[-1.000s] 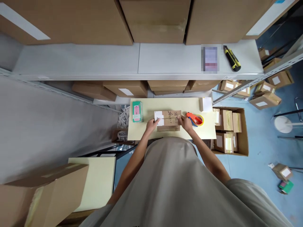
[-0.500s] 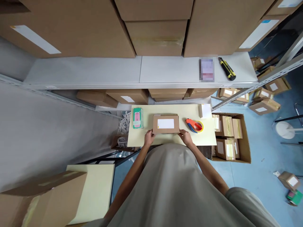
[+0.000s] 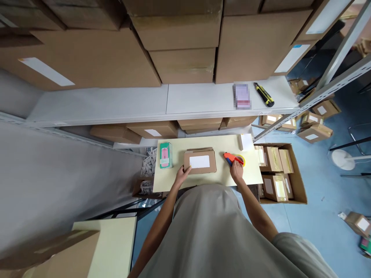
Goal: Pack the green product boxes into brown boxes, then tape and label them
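A small cardboard box (image 3: 208, 170) with a white label on its upper face sits on the cream-coloured table (image 3: 162, 185). My left hand (image 3: 181, 175) grips its near left corner, thumb on top. To the right, my right hand (image 3: 237, 170) is closed over the red-orange tape dispenser (image 3: 229, 156), which has a blue part and a yellow-rimmed roll. The hand covers part of the dispenser, which appears to rest on the table. Left of the cardboard box stands a green box (image 3: 165, 155) with a pink picture.
A white box (image 3: 246, 142) stands at the table's back right. A large open carton (image 3: 298, 185) of smaller parcels is beside the table. Above the far edge, a shelf (image 3: 121, 104) bears big cartons, a yellow-black utility knife (image 3: 263, 95) and a blurred-out packet (image 3: 242, 96).
The cardboard box has been turned from its handwritten side to its labelled side and set down. My right hand has left it and moved right onto the tape dispenser.
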Demonstrator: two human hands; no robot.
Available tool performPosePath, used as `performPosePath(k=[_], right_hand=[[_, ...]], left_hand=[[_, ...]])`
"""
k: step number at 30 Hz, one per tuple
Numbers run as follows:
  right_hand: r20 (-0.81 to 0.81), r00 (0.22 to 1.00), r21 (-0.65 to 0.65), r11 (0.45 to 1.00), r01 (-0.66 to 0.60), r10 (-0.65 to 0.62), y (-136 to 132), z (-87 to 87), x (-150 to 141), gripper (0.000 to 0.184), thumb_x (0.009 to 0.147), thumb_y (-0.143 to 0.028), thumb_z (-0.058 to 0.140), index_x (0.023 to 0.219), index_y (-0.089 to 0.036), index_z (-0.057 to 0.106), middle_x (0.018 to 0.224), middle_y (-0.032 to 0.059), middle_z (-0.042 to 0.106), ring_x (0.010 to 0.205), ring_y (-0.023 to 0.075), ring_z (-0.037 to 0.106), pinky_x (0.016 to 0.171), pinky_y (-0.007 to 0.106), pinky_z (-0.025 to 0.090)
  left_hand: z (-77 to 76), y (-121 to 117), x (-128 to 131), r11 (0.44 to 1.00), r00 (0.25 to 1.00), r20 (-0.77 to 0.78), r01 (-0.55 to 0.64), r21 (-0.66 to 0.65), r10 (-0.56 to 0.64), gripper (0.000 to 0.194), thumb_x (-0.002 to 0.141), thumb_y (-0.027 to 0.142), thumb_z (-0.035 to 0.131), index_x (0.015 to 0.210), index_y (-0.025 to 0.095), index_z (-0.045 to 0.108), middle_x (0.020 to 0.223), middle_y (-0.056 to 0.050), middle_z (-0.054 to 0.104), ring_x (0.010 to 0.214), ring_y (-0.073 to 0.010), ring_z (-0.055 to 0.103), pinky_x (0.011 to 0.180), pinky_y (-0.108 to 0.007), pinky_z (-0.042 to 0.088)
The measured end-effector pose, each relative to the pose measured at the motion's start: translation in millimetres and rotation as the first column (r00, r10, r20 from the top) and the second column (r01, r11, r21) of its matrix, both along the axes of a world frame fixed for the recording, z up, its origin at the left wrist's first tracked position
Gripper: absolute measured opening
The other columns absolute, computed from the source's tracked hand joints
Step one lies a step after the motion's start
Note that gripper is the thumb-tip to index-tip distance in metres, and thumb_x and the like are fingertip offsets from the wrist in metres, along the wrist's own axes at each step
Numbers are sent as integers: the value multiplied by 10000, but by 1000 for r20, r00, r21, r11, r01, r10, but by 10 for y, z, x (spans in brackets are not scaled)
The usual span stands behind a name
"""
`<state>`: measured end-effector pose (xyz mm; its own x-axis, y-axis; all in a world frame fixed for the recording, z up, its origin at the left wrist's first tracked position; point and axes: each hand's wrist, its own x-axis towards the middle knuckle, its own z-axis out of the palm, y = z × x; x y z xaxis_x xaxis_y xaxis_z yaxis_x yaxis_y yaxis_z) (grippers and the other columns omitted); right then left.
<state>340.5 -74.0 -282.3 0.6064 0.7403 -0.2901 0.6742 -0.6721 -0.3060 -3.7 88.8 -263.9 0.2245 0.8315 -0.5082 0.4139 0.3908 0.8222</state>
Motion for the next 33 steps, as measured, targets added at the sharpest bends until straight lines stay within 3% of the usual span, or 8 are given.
performPosePath(k=[6,11,16,19,21,24,29,33], right_hand=[[-4,1000,69,997,23,-22,30,134,-80,343,999,-258,483,1262,-124,659,1160,235,808,1127,369,748,1094,520,539],[-72,997,369,929,31,-4,204,528,-172,353,1048,-433,497,1195,-150,649,1187,266,776,1099,417,749,987,558,597],[11,987,653,747,-126,158,911,1475,-266,410,1118,-517,518,1292,-167,644,1248,235,758,1156,396,729,1029,558,598],[169,956,720,632,-287,241,1524,2143,-260,489,1143,-471,507,1458,-110,602,1381,259,730,1262,388,694,1156,563,532],[265,925,683,623,-380,273,1941,2522,-212,539,1145,-429,506,1550,-79,562,1390,262,737,1275,395,680,1192,568,493],[356,876,540,693,-477,326,2507,2892,-108,553,1114,-322,529,1582,-29,564,1335,285,769,1261,419,675,1211,571,450],[370,814,300,771,-561,449,3090,2996,-5,625,1029,-174,570,1618,34,540,1387,303,760,1324,410,651,1302,547,354],[416,843,477,707,-522,341,2973,2786,-27,591,1070,-191,507,1645,-60,548,1533,277,669,1449,395,561,1290,565,385]], left_hand=[[125,-17,99,997,999,39,-28,76,25,726,824,525,898,1404,136,699,1432,-225,783,1383,-402,736,1214,-537,562],[403,6,463,917,994,-65,-58,395,91,727,888,373,835,1566,203,633,1645,-193,653,1604,-391,562,1352,-554,436],[1174,189,1310,742,956,156,85,664,-248,515,1021,371,722,1514,225,691,1494,-164,765,1597,-332,575,1358,-554,430],[1696,512,1756,696,930,237,26,718,-280,580,1057,267,629,1635,229,606,1539,-163,737,1443,-291,702,1282,-499,525],[1967,791,1928,709,939,244,1,705,-244,673,1040,190,588,1710,216,531,1574,-162,716,1452,-290,697,1249,-470,556],[2185,1152,1998,716,966,167,26,697,-197,699,1017,171,605,1713,172,542,1589,-177,706,1494,-324,665,1295,-501,515],[1965,1223,1813,714,974,84,93,694,-209,646,1001,230,676,1641,157,627,1634,-186,670,1563,-345,608,1372,-527,429],[1418,958,1359,817,993,38,70,573,-112,577,991,234,679,1563,162,675,1622,-201,674,1526,-342,645,1339,-527,470]])
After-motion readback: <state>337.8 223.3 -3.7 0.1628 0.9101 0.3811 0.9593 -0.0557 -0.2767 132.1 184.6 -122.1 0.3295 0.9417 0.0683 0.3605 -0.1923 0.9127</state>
